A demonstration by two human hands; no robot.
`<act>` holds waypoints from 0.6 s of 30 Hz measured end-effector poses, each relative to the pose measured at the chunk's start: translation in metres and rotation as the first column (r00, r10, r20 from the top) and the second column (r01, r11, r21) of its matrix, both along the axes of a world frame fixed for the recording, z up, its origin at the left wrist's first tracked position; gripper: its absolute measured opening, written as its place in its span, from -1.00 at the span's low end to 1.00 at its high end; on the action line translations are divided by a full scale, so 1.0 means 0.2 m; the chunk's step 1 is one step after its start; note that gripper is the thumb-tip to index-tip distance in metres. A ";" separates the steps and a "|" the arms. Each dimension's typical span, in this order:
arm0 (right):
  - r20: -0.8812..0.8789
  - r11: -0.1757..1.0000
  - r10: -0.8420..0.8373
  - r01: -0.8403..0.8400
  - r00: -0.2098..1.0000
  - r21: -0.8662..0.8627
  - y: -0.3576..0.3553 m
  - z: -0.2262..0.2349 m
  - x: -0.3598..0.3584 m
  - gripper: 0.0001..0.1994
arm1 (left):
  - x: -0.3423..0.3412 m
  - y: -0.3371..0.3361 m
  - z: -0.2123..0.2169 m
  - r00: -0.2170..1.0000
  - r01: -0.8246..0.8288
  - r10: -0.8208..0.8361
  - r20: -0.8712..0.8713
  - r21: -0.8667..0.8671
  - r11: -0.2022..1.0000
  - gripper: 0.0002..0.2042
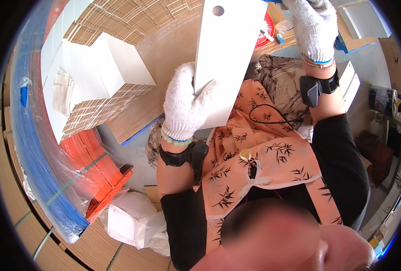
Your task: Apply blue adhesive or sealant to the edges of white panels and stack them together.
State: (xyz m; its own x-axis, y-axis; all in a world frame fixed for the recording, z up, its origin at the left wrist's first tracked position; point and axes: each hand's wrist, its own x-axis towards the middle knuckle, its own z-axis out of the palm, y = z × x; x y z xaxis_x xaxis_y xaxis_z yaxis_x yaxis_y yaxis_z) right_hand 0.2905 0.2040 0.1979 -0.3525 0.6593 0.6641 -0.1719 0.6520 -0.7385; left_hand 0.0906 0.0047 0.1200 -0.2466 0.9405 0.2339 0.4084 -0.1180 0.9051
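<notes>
My left hand [189, 104], in a white knitted glove, grips the lower left part of a long white panel [230, 54]. Its thumb lies across the panel's face and the fingers go behind the edge. The panel stands tilted in front of my lap, with a round hole near its far end. Up at the far right, my gloved right hand [315, 31] is curled closed beside the panel's far end. A blue thing [272, 1] shows between that hand and the panel; the picture's upper edge cuts it off, so its kind is unclear.
Stacked white boards [92, 67] with brown layered edges stand on cardboard to the left. Beyond them lie plastic-wrapped blue strips [51, 180] and orange pieces [92, 167]. A red round tray [267, 34] sits behind the panel. A white plastic bag [137, 217] lies at lower left.
</notes>
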 end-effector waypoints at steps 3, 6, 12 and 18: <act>0.126 0.988 -0.125 0.136 0.984 -0.076 -0.02 0.05 0.04 -0.84 | 0.01 0.03 0.02 0.999 0.029 -0.029 -0.034 -0.005 1.000 -0.66; 0.032 0.986 -0.069 0.073 0.997 -0.148 -0.04 0.02 0.00 -0.84 | 0.00 0.00 0.00 1.000 0.001 -0.001 -0.030 -0.027 1.000 -0.66; 0.012 0.976 -0.006 0.008 1.000 -0.216 -0.03 0.01 0.00 -0.86 | -0.01 0.00 0.01 1.000 0.018 -0.017 0.021 -0.043 0.999 -0.67; 0.053 0.997 -0.027 0.031 0.998 -0.064 -0.03 0.01 0.01 -0.87 | 0.01 0.00 0.02 1.000 0.002 -0.003 -0.019 -0.051 0.999 -0.67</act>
State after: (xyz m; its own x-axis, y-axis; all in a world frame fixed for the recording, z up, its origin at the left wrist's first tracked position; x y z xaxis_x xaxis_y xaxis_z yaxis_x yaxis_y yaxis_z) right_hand 0.2922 0.1989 0.1991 -0.3655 0.7110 0.6008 -0.1140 0.6064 -0.7870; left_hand 0.0917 0.0042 0.1235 -0.2403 0.9519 0.1899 0.4256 -0.0725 0.9020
